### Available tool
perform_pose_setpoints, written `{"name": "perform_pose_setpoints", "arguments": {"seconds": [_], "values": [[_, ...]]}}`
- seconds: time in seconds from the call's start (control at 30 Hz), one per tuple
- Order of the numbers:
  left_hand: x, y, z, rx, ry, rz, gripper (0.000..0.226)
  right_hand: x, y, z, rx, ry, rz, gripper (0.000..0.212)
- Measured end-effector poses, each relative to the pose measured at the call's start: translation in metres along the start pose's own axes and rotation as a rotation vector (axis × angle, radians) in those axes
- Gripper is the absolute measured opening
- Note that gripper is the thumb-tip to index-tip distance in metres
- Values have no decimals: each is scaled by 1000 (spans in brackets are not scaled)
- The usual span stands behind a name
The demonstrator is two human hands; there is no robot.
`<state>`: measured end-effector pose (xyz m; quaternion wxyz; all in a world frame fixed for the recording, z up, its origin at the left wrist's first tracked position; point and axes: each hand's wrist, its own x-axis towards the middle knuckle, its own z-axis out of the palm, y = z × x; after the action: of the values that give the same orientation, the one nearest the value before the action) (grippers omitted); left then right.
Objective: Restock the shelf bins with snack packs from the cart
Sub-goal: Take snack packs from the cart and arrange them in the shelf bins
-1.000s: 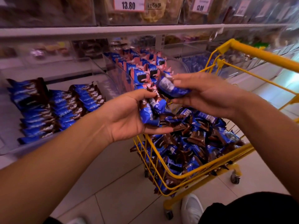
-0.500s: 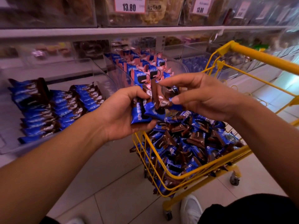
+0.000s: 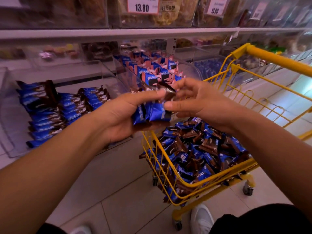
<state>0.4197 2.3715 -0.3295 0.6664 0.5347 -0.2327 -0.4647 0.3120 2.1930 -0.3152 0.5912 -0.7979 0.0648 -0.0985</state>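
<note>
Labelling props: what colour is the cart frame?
Yellow wire frame and handle on the cart; seen in the head view, the only one.

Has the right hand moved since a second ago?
Cannot tell; the camera shifted too. The right hand sits at the same spot against the yellow cart, fingers uncurled.

Pale square floor tiles [image 3: 118, 208] with thin dark grout lines are running under the view. A long white shelf edge [image 3: 101, 32] is crossing the top, and clear plastic boxes [image 3: 55, 12] are sitting above it, holding what may be brown snacks, though they are too blurred to tell. White price tags [image 3: 143, 5] reading 13.80 are hanging on their fronts. Brighter light is falling on the floor at the far right [image 3: 287, 92], while the left is lying in a dim pinkish shade.
</note>
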Motion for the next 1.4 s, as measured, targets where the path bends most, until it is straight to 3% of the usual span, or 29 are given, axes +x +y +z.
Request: {"name": "perform_pose_setpoints", "arguments": {"seconds": [0.1, 0.17, 0.27, 0.43, 0.57, 0.63, 0.67, 0.73, 0.8, 0.93, 1.03, 1.23, 1.33, 1.4], "values": [[-4, -1, -4, 92, -55, -34, 64, -2, -4, -1, -143, -167, -122, 92], [-10, 1, -6, 134, -136, -59, 58, -2, -6, 3, -181, -324, -108, 99], [-22, 4, -7, 133, -214, -77, 39, -1, -13, 16, -251, -430, -88, 85], [-48, 11, -15, 147, -155, -52, 33, 6, -28, 42, -254, -503, -107, 64], [-76, 21, -33, 110, -115, -29, 39, 13, -29, 69, -97, -558, -101, 55], [-90, 25, -45, 143, -8, -1, 48, 16, -27, 82, 68, -545, -96, 52], [-96, 26, -54, 239, 128, 61, 45, 18, -28, 90, 146, -509, -97, 50], [-108, 28, -82, 675, 455, 327, 33, 26, -32, 100, 281, -391, -90, 46], [-124, 30, -116, 1159, 652, 588, 31, 40, -39, 108, 319, -283, -58, 47], [-161, 25, -167, 1444, 761, 614, 19, 86, -47, 147, 148, -245, -39, 20], [-168, 20, -182, 1452, 738, 599, 14, 131, -40, 196, 46, -314, 20, 15], [-163, 17, -189, 1415, 684, 699, 9, 181, -10, 270, 75, -448, 53, 30], [-162, 17, -192, 1410, 666, 692, 14, 190, -1, 266, -322, -355, -153, 47], [-161, 18, -194, 1410, 648, 690, 17, 194, 3, 261, -539, -321, -311, 72]]}}
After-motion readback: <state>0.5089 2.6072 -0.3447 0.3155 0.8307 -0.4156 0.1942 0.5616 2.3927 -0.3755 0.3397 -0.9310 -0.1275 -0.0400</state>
